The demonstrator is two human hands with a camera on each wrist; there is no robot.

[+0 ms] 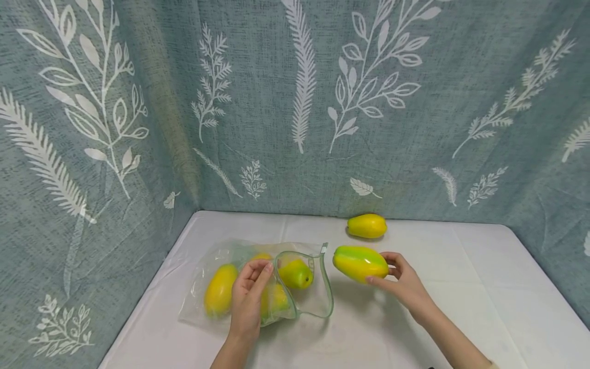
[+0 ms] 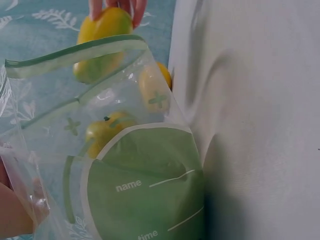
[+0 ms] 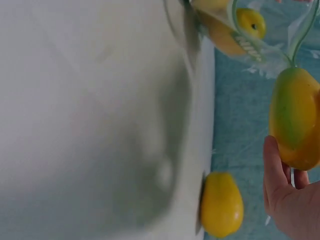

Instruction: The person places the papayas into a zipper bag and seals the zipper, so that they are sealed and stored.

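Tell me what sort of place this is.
Probably an indoor tabletop set staged for recording: a leaf-patterned teal curtain stands behind and beside a white-topped table, and on it lies a clear zip bag holding papaya-like fruit.

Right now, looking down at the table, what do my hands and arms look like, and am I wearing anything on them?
Your left hand and right hand look bare: I see no gloves or rings. The left forearm shows no sleeve. The right forearm is uncovered too, except for a pale, cream-coloured sleeve edge at the head view's bottom.
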